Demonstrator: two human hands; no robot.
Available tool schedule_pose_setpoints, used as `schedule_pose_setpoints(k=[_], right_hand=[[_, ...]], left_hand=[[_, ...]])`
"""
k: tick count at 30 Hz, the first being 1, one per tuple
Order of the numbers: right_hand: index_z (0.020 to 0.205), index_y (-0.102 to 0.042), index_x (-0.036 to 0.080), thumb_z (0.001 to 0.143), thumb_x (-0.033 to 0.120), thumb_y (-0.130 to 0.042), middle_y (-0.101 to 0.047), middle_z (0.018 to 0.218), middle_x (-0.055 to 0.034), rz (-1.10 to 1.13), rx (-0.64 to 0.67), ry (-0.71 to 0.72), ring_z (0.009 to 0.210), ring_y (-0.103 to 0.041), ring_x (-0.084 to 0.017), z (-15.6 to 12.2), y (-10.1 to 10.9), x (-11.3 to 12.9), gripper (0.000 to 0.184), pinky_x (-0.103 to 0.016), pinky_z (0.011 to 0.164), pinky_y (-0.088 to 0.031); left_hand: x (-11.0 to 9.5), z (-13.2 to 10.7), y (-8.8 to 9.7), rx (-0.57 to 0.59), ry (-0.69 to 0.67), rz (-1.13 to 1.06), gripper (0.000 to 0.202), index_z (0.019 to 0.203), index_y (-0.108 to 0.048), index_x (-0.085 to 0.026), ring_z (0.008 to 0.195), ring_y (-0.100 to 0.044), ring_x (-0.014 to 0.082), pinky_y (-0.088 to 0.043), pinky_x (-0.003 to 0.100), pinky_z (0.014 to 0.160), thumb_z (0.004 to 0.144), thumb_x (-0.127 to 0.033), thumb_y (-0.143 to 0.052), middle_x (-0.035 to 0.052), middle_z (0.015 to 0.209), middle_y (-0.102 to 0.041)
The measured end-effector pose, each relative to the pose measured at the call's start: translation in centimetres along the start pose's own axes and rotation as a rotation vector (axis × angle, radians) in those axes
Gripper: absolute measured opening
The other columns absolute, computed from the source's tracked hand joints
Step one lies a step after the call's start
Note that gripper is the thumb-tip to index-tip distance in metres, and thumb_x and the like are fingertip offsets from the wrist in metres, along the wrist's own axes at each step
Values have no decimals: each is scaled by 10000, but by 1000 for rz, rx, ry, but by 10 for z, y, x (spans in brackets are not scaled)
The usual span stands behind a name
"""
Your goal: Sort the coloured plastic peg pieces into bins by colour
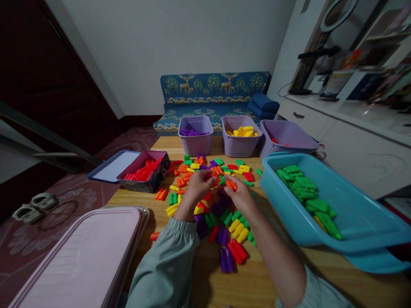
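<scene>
My left hand [199,185] is closed in a pinch over the middle of the table, with a small orange-red plastic piece at its fingertips. Close beside it, my right hand [241,196] has its fingers closed on an orange plastic piece [231,185] made of short rounded tubes side by side. Beneath and around both hands lie many similar pieces in several colours, among them a yellow piece [239,230], a purple piece [227,260] and a red piece [237,251]. My palms and forearms hide part of the pile.
A blue-green tub [276,214] with green pieces stands at right. Along the back are a lilac bin [196,147] with purple pieces, another bin [239,147] with yellow ones, and a third bin [272,143]. An open tin [141,185] holds red pieces; pink lids [86,252] lie front left.
</scene>
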State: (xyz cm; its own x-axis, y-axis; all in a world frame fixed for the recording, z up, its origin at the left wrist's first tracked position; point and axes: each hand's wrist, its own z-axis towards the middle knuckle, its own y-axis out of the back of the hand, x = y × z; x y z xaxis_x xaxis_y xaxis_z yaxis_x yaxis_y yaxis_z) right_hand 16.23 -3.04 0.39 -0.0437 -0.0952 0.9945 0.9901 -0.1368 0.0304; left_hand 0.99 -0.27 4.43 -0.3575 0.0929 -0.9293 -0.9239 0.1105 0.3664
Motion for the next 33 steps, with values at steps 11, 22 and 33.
schedule_pose_setpoints(k=[11,22,33], right_hand=[[1046,-622,162,711,330,-671,-684,938,-63,110,1,-5,626,-643,-136,-10,-7,21,378,-233,506,-501],[1209,-639,203,723,433,-697,-585,1360,-109,280,118,-130,1130,-626,-266,-9,-5,10,541,-369,814,-579],[991,-630,182,688,348,-727,-730,982,-73,77,59,-94,826,-690,-187,-10,-6,12,358,-273,661,-559]], left_hand=[[6,-1,7,224,67,-191,397,1109,-702,-106,715,-670,180,-502,243,609,765,-304,-702,88,858,-738],[11,1,-6,176,26,-192,415,1143,-698,-85,782,-652,188,-525,304,737,747,-210,-712,86,870,-736],[8,2,-9,89,59,-125,372,1064,-735,-85,806,-680,223,-535,310,726,726,-239,-757,109,915,-753]])
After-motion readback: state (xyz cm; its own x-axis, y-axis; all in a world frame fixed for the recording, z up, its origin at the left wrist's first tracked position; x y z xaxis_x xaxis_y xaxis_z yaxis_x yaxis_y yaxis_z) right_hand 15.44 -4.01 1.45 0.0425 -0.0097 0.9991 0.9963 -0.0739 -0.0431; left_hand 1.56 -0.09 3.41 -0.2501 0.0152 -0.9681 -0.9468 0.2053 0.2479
